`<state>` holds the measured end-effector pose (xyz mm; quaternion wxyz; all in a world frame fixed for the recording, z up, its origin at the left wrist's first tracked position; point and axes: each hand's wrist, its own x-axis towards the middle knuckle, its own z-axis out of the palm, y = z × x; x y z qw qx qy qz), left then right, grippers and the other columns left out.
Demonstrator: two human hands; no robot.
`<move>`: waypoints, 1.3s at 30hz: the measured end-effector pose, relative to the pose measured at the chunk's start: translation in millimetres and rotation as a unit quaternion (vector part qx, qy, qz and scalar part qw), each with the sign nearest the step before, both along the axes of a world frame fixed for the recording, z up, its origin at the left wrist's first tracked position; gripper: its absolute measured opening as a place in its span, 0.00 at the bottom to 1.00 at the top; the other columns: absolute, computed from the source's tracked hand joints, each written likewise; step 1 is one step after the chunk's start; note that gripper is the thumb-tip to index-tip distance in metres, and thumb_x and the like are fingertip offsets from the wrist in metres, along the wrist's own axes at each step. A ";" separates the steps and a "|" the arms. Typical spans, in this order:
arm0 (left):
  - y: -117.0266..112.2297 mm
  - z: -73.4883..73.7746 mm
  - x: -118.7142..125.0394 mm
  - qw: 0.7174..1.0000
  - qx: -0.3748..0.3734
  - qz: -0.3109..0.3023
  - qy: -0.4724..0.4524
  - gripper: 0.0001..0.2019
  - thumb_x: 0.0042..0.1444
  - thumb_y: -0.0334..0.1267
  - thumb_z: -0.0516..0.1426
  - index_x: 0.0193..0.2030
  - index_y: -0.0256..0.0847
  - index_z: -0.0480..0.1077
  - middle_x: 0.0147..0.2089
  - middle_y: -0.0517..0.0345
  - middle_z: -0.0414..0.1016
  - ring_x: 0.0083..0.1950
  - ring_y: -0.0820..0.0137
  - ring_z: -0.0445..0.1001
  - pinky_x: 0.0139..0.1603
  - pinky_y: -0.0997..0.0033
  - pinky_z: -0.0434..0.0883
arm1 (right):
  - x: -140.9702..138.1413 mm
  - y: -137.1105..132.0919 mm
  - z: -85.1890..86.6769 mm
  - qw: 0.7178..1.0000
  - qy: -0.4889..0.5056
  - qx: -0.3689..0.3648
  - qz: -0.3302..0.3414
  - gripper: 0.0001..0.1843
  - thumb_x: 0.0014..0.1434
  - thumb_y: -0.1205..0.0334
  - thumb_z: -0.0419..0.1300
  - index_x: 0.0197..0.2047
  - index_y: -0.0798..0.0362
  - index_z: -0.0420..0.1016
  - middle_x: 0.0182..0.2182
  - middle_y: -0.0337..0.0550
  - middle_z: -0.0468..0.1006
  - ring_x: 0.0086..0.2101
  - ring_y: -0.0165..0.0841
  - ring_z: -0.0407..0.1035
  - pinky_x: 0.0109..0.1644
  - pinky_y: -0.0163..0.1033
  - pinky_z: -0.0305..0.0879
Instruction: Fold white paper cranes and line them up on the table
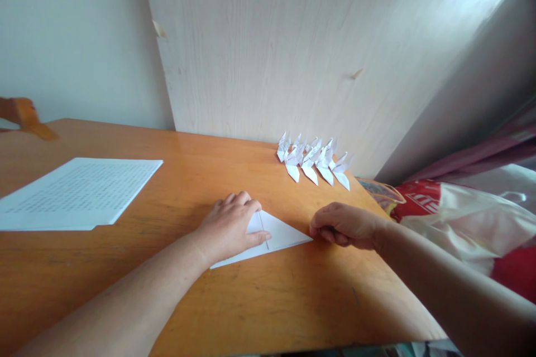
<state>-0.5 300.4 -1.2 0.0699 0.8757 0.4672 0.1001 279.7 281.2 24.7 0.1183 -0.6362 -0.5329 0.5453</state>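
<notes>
A white sheet of paper folded into a triangle (pixel 287 232) lies on the wooden table in front of me, a crease line running across its middle. My left hand (pixel 234 223) rests on the paper's left part and presses it down, thumb stretched out over the crease and fingers spread toward the far edge. Beside the pointed right corner is my right hand (pixel 337 226), its fingers curled and pinched together. Whether anything sits between those fingertips is hidden. The paper's left side is partly covered by my left hand.
Several folded paper cranes (pixel 312 160) stand in rows at the table's (pixel 234 312) back right. A stack of printed sheets (pixel 84 192) lies at the left. A pale wooden panel (pixel 259 56) rises behind; red and white bags (pixel 469 217) are past the right edge.
</notes>
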 end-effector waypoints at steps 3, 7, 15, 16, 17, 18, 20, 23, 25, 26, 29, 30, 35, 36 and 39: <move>-0.4 0.1 -0.3 1.000 0.000 -0.002 0.000 0.27 0.55 0.64 0.55 0.54 0.48 0.69 0.53 0.50 0.68 0.56 0.52 0.66 0.53 0.53 0.66 | -4.5 0.9 -0.6 1.000 -0.009 -0.011 0.014 0.10 0.51 0.59 0.57 0.24 0.55 0.75 0.14 0.34 0.65 0.14 0.23 0.50 0.17 0.33 0.41; -1.4 0.7 0.3 1.000 0.007 -0.001 0.001 0.27 0.55 0.64 0.55 0.53 0.48 0.69 0.53 0.49 0.68 0.56 0.52 0.66 0.53 0.53 0.66 | -8.4 5.0 -2.3 0.998 -0.037 -0.029 0.034 0.11 0.51 0.59 0.59 0.20 0.54 0.72 0.13 0.34 0.65 0.14 0.23 0.49 0.17 0.34 0.41; -0.6 -4.0 0.6 1.000 0.013 0.003 -0.005 0.27 0.54 0.65 0.56 0.53 0.49 0.69 0.53 0.50 0.68 0.56 0.51 0.66 0.52 0.53 0.65 | -19.9 15.7 0.7 0.997 -0.065 -0.027 0.040 0.13 0.51 0.59 0.59 0.18 0.53 0.69 0.13 0.35 0.64 0.14 0.23 0.48 0.17 0.34 0.40; -0.8 -4.3 0.5 1.000 0.015 0.003 -0.006 0.27 0.54 0.64 0.56 0.53 0.49 0.69 0.53 0.50 0.68 0.56 0.51 0.66 0.52 0.52 0.65 | -21.2 15.7 1.5 0.997 -0.064 -0.024 0.043 0.14 0.51 0.59 0.59 0.18 0.53 0.68 0.13 0.35 0.64 0.14 0.23 0.48 0.17 0.34 0.40; -1.0 -4.4 0.6 1.000 0.016 0.004 -0.007 0.27 0.54 0.64 0.56 0.53 0.49 0.69 0.53 0.49 0.68 0.55 0.51 0.66 0.52 0.52 0.66 | -22.1 15.4 2.1 0.997 -0.059 -0.019 0.045 0.14 0.51 0.59 0.59 0.17 0.53 0.67 0.13 0.35 0.64 0.14 0.23 0.49 0.18 0.34 0.40; -1.3 -4.3 0.7 1.000 0.017 0.005 -0.008 0.27 0.54 0.64 0.56 0.53 0.49 0.69 0.53 0.49 0.68 0.55 0.51 0.67 0.52 0.52 0.66 | -22.7 14.8 2.4 0.997 -0.052 -0.014 0.047 0.15 0.52 0.59 0.59 0.16 0.53 0.66 0.13 0.35 0.63 0.14 0.23 0.49 0.18 0.34 0.41; -1.8 -4.0 1.2 1.000 0.016 0.006 -0.007 0.27 0.54 0.64 0.56 0.53 0.49 0.69 0.52 0.49 0.68 0.55 0.51 0.67 0.52 0.52 0.66 | -22.7 13.3 1.9 0.998 -0.033 -0.008 0.048 0.16 0.52 0.59 0.59 0.16 0.53 0.65 0.13 0.35 0.63 0.15 0.23 0.49 0.18 0.34 0.41; -1.8 -3.6 1.9 1.000 0.017 0.003 -0.005 0.27 0.54 0.64 0.56 0.53 0.49 0.69 0.52 0.49 0.68 0.55 0.51 0.66 0.52 0.51 0.66 | -21.4 12.5 -1.2 0.999 -0.017 -0.017 0.043 0.12 0.53 0.59 0.58 0.21 0.54 0.70 0.14 0.34 0.64 0.14 0.23 0.48 0.18 0.34 0.39; -1.5 -3.7 2.2 1.000 0.019 0.002 -0.004 0.27 0.54 0.64 0.56 0.53 0.49 0.69 0.53 0.49 0.68 0.55 0.51 0.66 0.51 0.51 0.66 | -21.5 13.4 -3.1 0.999 -0.016 -0.021 0.043 0.11 0.53 0.59 0.58 0.23 0.55 0.73 0.14 0.34 0.64 0.14 0.23 0.48 0.18 0.34 0.39; -1.4 -3.7 2.3 1.000 0.019 0.003 -0.004 0.28 0.54 0.64 0.56 0.53 0.49 0.69 0.53 0.49 0.68 0.55 0.51 0.66 0.51 0.51 0.66 | -22.4 14.2 -3.7 0.999 -0.019 -0.020 0.044 0.11 0.53 0.59 0.58 0.23 0.55 0.73 0.14 0.34 0.64 0.14 0.23 0.48 0.18 0.34 0.39; -1.5 -3.8 2.3 1.000 0.019 0.003 -0.005 0.27 0.54 0.64 0.56 0.53 0.48 0.70 0.53 0.48 0.68 0.55 0.51 0.66 0.52 0.51 0.66 | -28.3 16.8 -2.9 0.999 -0.030 -0.013 0.041 0.12 0.52 0.60 0.58 0.21 0.55 0.71 0.13 0.35 0.64 0.14 0.23 0.49 0.18 0.34 0.40; -1.7 -3.7 2.3 1.000 0.019 0.003 -0.006 0.27 0.54 0.64 0.56 0.53 0.48 0.70 0.53 0.48 0.68 0.55 0.51 0.66 0.52 0.51 0.66 | -31.1 17.7 -2.2 0.999 -0.031 -0.012 0.038 0.12 0.52 0.60 0.58 0.20 0.55 0.71 0.13 0.35 0.64 0.14 0.23 0.49 0.18 0.34 0.40; -2.9 -2.1 2.6 1.000 0.019 0.005 -0.005 0.28 0.53 0.64 0.57 0.52 0.47 0.70 0.53 0.49 0.68 0.56 0.51 0.66 0.51 0.52 0.66 | -43.6 22.9 -1.4 0.999 -0.014 -0.009 0.030 0.09 0.52 0.63 0.58 0.23 0.55 0.73 0.12 0.34 0.62 0.13 0.23 0.48 0.17 0.34 0.39; -3.1 -1.8 2.8 1.000 0.020 0.005 -0.004 0.27 0.53 0.64 0.57 0.52 0.47 0.70 0.52 0.49 0.68 0.56 0.51 0.66 0.51 0.53 0.66 | -45.5 24.6 -2.1 0.999 -0.013 -0.008 0.031 0.09 0.52 0.63 0.58 0.22 0.55 0.72 0.11 0.34 0.62 0.13 0.23 0.48 0.17 0.34 0.39; -3.5 -1.9 3.4 1.000 0.026 0.005 -0.004 0.26 0.53 0.63 0.57 0.50 0.46 0.70 0.51 0.49 0.68 0.55 0.52 0.66 0.50 0.53 0.66 | -50.5 31.0 -5.5 0.999 -0.013 -0.004 0.031 0.11 0.52 0.64 0.58 0.20 0.55 0.70 0.11 0.34 0.62 0.13 0.23 0.49 0.17 0.33 0.40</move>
